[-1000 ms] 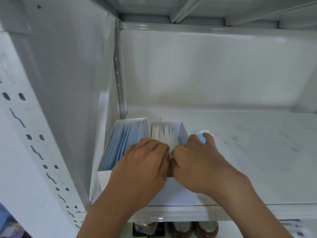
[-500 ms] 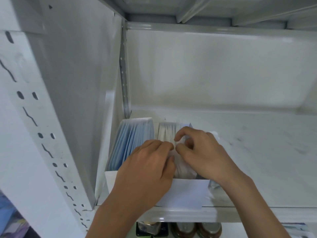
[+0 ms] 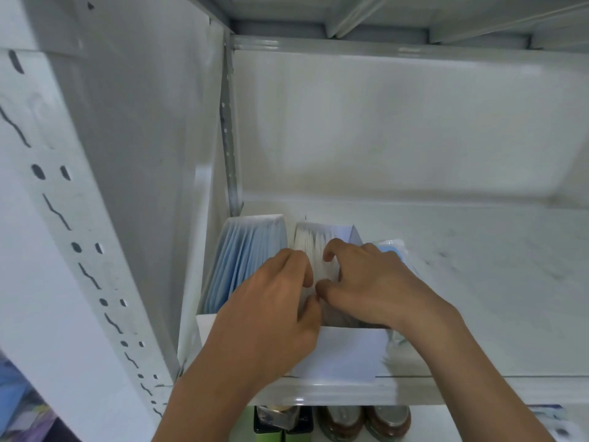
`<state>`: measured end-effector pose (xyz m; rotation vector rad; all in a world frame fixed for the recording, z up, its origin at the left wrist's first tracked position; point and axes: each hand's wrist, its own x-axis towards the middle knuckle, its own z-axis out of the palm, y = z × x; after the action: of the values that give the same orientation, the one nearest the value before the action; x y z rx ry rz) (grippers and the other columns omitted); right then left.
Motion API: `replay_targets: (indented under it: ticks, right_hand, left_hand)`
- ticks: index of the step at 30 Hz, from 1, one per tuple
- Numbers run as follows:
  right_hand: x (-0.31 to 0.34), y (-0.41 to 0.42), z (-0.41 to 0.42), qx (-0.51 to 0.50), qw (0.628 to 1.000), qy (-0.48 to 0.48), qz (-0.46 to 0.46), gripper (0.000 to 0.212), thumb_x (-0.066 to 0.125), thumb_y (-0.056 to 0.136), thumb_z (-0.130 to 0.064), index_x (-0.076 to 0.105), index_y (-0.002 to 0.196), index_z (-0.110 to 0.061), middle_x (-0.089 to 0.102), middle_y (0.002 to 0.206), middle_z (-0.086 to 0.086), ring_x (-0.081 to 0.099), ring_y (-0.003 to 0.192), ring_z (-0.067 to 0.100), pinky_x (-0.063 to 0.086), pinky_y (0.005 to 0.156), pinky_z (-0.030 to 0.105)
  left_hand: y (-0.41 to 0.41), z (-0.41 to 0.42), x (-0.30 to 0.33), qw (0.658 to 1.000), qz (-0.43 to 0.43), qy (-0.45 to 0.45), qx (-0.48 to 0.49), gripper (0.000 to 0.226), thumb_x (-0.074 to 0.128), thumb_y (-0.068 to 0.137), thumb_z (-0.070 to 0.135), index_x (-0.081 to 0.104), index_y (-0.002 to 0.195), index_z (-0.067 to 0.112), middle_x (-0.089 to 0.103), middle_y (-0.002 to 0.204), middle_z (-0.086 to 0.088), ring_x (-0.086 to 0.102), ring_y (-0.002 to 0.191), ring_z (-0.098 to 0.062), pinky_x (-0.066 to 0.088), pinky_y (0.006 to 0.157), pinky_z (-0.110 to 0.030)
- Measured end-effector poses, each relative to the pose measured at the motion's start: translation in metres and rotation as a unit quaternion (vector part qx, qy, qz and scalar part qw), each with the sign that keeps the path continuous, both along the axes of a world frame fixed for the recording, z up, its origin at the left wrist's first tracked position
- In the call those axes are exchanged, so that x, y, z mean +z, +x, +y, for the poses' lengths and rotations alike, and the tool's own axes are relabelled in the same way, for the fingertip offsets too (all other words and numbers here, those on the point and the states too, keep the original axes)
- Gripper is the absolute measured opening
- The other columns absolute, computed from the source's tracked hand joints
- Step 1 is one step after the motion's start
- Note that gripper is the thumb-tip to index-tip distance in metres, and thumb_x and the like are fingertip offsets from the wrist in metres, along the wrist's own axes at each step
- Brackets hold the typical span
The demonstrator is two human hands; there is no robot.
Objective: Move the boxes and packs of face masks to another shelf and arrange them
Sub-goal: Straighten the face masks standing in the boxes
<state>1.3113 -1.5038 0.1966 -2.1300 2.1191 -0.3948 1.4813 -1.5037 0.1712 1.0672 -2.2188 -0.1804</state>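
White painted metal forms the shelf (image 3: 462, 282), its surface faintly scuffed and mottled, with a rounded front lip. At its left end, against the side wall (image 3: 143, 154), stand 2 open-topped cardboard boxes side by side. The left box (image 3: 251, 224) is packed with pale blue masks (image 3: 242, 260) standing on edge, their folded rims fanning like pages. The right box (image 3: 344, 352) has a plain white front panel and holds white masks (image 3: 314, 250), also on edge.

Both hands are over the right box. The left hand (image 3: 267, 314) lies knuckles-up across the seam between the 2 boxes, fingers curled down into the white masks; whether it pinches any cannot be told. The right hand (image 3: 373, 282) is half closed, its thumb and bent forefinger pressed among the tops of the white masks near the left hand's fingertips, the 2 hands almost touching. No mask is visibly lifted clear.

Just right of the right box, partly under the right wrist, lies a clear plastic pack (image 3: 393, 247) with blue showing inside, glossy and crinkled, touching the box wall.

Rightward the shelf is bare and wide, open all the way to the back wall (image 3: 382, 122). A perforated upright post (image 3: 63, 250) borders the left edge. Below the lip, dark jar lids (image 3: 363, 419) show on a lower level.
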Motion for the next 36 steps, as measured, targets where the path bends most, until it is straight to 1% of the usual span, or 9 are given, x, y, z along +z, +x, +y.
replay_targets:
  ticks: [7,13,17,21,23,25,28,32,36]
  right_hand:
    - [0.012,-0.012,0.003,-0.039,0.994,-0.101,-0.026,0.051,0.058,0.070,-0.046,0.056,0.119,-0.032,0.056,0.078,-0.012,0.051,0.084,0.017,0.032,0.075,0.031]
    - [0.005,-0.005,0.018,-0.026,0.993,-0.050,0.104,0.041,0.039,0.097,-0.052,0.057,0.124,-0.027,0.066,0.094,-0.005,0.058,0.102,0.024,0.036,0.092,0.042]
    - [0.006,-0.007,0.034,-0.051,0.989,-0.084,0.112,0.051,0.019,0.098,-0.057,0.057,0.123,-0.033,0.059,0.114,-0.008,0.052,0.108,0.021,0.037,0.094,0.043]
    - [0.000,-0.010,0.049,-0.013,0.995,-0.037,0.088,0.041,0.015,0.101,-0.052,0.051,0.096,-0.034,0.057,0.094,-0.016,0.051,0.104,0.014,0.034,0.103,0.046]
    - [-0.004,-0.009,0.053,-0.017,0.996,-0.020,0.089,0.043,0.010,0.101,-0.053,0.049,0.107,-0.037,0.055,0.108,-0.019,0.047,0.116,0.013,0.026,0.113,0.049]
    - [-0.007,-0.009,0.057,-0.038,0.992,-0.040,0.114,0.054,0.006,0.101,-0.052,0.045,0.135,-0.035,0.041,0.144,-0.015,0.031,0.139,0.017,0.014,0.121,0.050]
    - [-0.006,-0.008,0.061,-0.011,0.993,-0.076,0.089,0.066,0.004,0.099,-0.053,0.042,0.148,-0.030,0.032,0.156,-0.012,0.022,0.147,0.014,0.004,0.125,0.045]
    - [-0.013,-0.009,0.062,0.033,0.997,-0.061,0.043,0.072,0.003,0.096,-0.065,0.050,0.140,-0.033,0.039,0.150,-0.016,0.024,0.144,0.008,0.009,0.125,0.036]
    - [-0.016,-0.011,0.058,0.037,0.997,-0.065,0.033,0.082,-0.007,0.090,-0.072,0.034,0.151,-0.037,0.022,0.160,-0.016,0.011,0.148,0.007,0.012,0.124,0.030]
  left_hand:
    - [-0.001,0.000,-0.001,1.000,0.001,-0.016,0.001,0.009,0.057,0.090,0.037,0.056,0.091,0.029,0.057,0.092,0.018,0.052,0.077,-0.002,0.051,0.062,-0.020]
    - [-0.001,-0.001,-0.005,1.000,-0.006,-0.008,-0.005,0.020,0.054,0.094,0.042,0.059,0.110,0.031,0.060,0.107,0.019,0.052,0.091,0.002,0.040,0.074,-0.009]
    - [0.001,0.000,-0.002,1.000,-0.010,-0.015,-0.023,0.028,0.042,0.098,0.035,0.064,0.113,0.027,0.062,0.115,0.015,0.058,0.101,-0.004,0.052,0.083,-0.022]
    - [0.003,0.001,-0.002,0.998,-0.033,-0.026,-0.037,0.037,0.038,0.098,0.034,0.069,0.118,0.029,0.064,0.128,0.015,0.056,0.120,-0.005,0.049,0.099,-0.034]
    - [0.003,0.003,-0.002,0.996,-0.066,-0.028,-0.044,0.039,0.035,0.100,0.043,0.069,0.116,0.035,0.064,0.129,0.019,0.053,0.125,-0.003,0.045,0.105,-0.036]
    - [0.002,0.004,-0.002,0.995,-0.088,-0.026,-0.046,0.043,0.030,0.101,0.050,0.066,0.121,0.038,0.061,0.134,0.021,0.051,0.129,-0.003,0.042,0.108,-0.037]
    - [0.002,0.006,0.003,0.996,-0.061,-0.041,-0.056,0.039,0.033,0.104,0.045,0.063,0.126,0.036,0.060,0.136,0.017,0.053,0.127,-0.004,0.044,0.105,-0.038]
    - [0.012,0.013,0.009,0.991,0.044,-0.129,-0.005,0.022,0.049,0.100,0.028,0.071,0.099,0.022,0.069,0.105,0.011,0.063,0.097,-0.010,0.051,0.083,-0.034]
    - [0.032,0.023,0.002,0.988,-0.025,-0.115,0.096,0.024,0.046,0.097,0.037,0.068,0.095,0.026,0.066,0.099,0.011,0.062,0.087,-0.016,0.054,0.070,-0.037]
